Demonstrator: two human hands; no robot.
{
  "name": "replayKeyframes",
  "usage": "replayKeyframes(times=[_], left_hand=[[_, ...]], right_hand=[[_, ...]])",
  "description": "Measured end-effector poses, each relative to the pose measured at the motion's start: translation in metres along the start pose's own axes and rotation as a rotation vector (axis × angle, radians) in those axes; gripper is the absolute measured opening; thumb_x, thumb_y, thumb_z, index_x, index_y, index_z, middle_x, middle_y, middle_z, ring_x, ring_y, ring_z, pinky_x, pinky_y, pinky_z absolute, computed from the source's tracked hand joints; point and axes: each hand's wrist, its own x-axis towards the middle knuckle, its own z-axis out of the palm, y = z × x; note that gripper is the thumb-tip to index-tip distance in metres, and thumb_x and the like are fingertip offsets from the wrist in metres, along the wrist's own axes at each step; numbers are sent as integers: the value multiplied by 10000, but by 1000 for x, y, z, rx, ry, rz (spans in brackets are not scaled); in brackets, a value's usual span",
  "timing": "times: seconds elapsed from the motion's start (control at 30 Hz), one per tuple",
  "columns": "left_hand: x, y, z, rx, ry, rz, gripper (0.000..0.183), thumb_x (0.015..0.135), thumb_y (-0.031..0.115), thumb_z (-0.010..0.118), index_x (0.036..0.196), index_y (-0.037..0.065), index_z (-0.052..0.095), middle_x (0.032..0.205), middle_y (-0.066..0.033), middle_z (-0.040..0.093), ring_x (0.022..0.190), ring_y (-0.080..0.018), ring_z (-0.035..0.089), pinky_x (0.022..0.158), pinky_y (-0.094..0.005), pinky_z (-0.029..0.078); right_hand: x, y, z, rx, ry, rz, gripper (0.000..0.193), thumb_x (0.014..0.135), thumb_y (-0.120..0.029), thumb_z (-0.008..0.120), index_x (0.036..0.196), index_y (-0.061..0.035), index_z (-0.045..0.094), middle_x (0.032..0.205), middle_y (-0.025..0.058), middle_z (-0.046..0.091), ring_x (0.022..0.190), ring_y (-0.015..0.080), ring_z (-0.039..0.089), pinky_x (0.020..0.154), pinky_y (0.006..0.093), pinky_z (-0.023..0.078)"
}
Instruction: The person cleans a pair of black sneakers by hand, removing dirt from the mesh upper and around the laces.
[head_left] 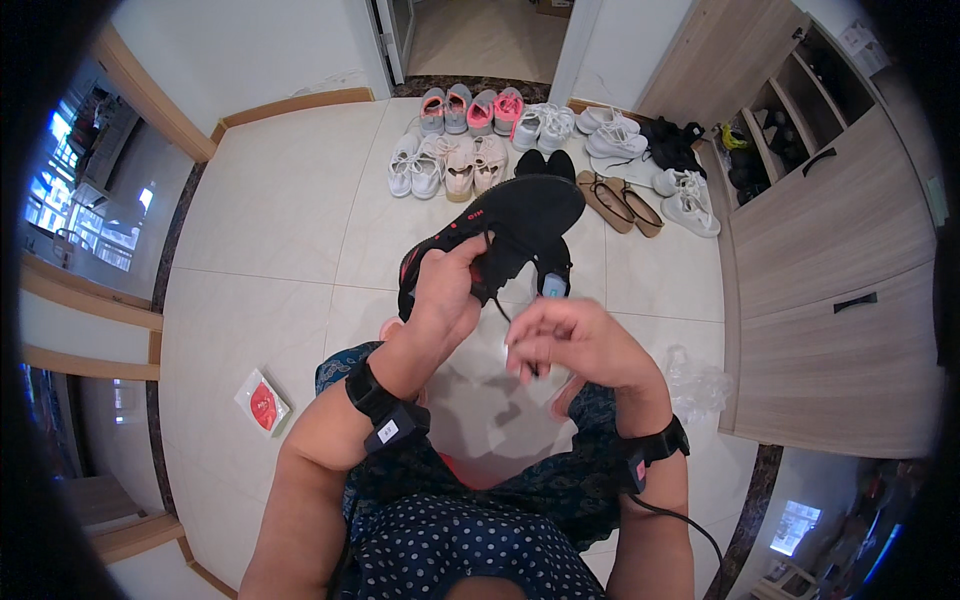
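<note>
A black sneaker (520, 215) with small red marks is held up in front of me, tilted, its toe toward the upper right. My left hand (450, 285) grips it at the side near the lace opening. From the opening a black shoelace (502, 308) hangs down toward my right hand (565, 340). The fingers of that hand are bent together around the lace's lower part, slightly blurred, below and right of the sneaker. Partly hidden behind the sneaker, another black shoe (555, 262) stands on the floor with a light blue piece at its opening.
Rows of shoes, including grey-pink sneakers (481, 112), white sneakers (415, 168) and brown flats (622, 203), stand ahead near the doorway. A wooden shoe cabinet (830, 270) is at right, with clear plastic (697, 385) beside it. A white-red packet (263, 403) lies at left.
</note>
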Motion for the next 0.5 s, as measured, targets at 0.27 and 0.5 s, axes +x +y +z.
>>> replayKeyframes(times=[0.27, 0.5], left_hand=[[-7, -3, 7, -73, -20, -40, 150, 854, 63, 567, 934, -49, 627, 873, -82, 654, 761, -152, 637, 679, -275, 514], [-2, -8, 1, -69, -111, -23, 288, 908, 93, 463, 1141, -59, 536, 1026, -129, 630, 894, -207, 629, 812, -336, 517]], right_hand=[[2, 8, -8, -136, 72, 10, 148, 873, -68, 600, 988, 15, 642, 811, 56, 665, 694, 93, 607, 642, 238, 498], [9, 13, -3, -465, 282, -248, 144, 841, -105, 647, 952, -13, 663, 795, 52, 650, 645, 101, 580, 583, 251, 468]])
